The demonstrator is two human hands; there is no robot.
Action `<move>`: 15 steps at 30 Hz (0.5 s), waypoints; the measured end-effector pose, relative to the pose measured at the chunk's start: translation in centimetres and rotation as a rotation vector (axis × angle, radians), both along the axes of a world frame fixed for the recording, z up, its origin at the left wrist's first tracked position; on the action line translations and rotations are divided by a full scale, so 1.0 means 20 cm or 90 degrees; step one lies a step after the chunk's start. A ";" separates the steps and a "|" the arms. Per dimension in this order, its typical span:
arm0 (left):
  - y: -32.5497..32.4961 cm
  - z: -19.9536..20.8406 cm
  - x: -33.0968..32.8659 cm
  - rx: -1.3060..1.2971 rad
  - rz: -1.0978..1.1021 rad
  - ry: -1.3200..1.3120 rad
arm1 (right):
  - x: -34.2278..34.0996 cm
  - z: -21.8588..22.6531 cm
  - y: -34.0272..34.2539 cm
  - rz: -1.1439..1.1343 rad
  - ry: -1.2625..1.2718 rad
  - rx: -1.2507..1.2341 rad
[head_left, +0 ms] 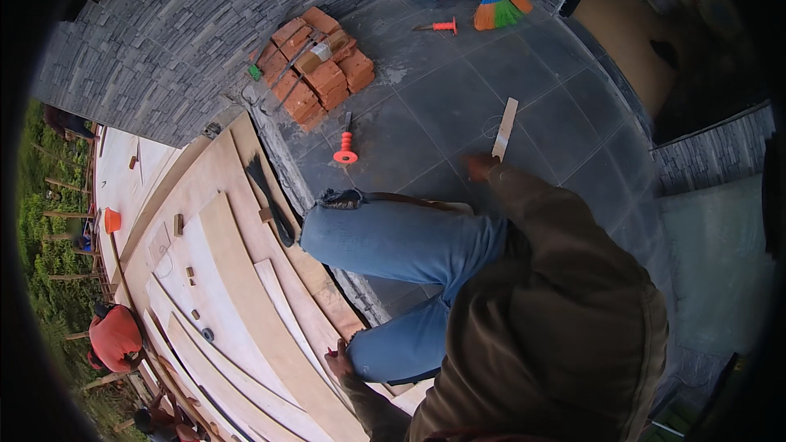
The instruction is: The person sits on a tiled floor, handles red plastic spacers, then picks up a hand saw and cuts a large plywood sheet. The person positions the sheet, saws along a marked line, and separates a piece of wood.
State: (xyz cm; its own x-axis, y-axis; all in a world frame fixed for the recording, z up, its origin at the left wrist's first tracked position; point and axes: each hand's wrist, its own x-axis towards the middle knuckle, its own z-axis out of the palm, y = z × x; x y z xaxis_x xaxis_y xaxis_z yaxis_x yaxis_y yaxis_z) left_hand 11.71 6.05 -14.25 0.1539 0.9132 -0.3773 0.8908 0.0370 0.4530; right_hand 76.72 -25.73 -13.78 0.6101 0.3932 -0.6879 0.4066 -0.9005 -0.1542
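Reaching w/ R hand (480, 167) to near end of flat wood strip (506, 127) on grey tile flr (442, 106); can't tell if clamped, fingers blurred. Holding L hand (339, 363) over ply sheets (256, 295), w/ small red item (332, 353) at fingertips; can't tell if pinched. W/ orange-handled chisel (345, 144) nr brick stack (327, 82).

Grey stone-patterned cladding covers the long wall (188, 57); dark grey tiles with thin joints pave the floor (417, 115); at right, a short clad wall (716, 154) adjoins a pale panel (712, 254) — while green foliage (49, 237) fills the far left — in daylight.
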 end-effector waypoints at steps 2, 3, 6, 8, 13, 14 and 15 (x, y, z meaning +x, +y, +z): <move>-0.05 0.00 0.00 -0.030 0.124 -0.114 | 0.03 -0.08 -0.03 0.008 -0.037 -0.065; -0.06 0.01 0.00 -0.059 0.116 -0.041 | 0.04 -0.12 -0.03 0.031 -0.029 -0.076; -0.09 0.10 0.01 -0.165 0.153 0.053 | 0.06 -0.25 0.07 0.116 0.022 -0.126; -0.13 0.21 0.03 -0.177 0.149 0.136 | 0.04 -0.37 0.15 0.290 0.051 -0.148; -0.29 0.47 0.26 -0.134 0.323 0.318 | 0.02 -0.75 0.15 0.291 0.055 -0.274; -0.29 0.52 0.30 -0.137 0.340 0.355 | 0.04 -0.82 0.12 0.342 0.045 -0.267; -0.30 0.57 0.35 -0.158 0.370 0.344 | 0.06 -0.88 0.11 0.386 0.042 -0.245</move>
State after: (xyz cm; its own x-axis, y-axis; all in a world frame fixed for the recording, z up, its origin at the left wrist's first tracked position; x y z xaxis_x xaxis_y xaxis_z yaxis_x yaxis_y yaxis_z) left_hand 18.64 0.15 -2.83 -0.5770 0.6715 -0.4650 0.7911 0.6010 -0.1137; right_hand 78.00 -23.61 -31.36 0.3135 0.3718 -0.8738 0.8527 -0.5151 0.0868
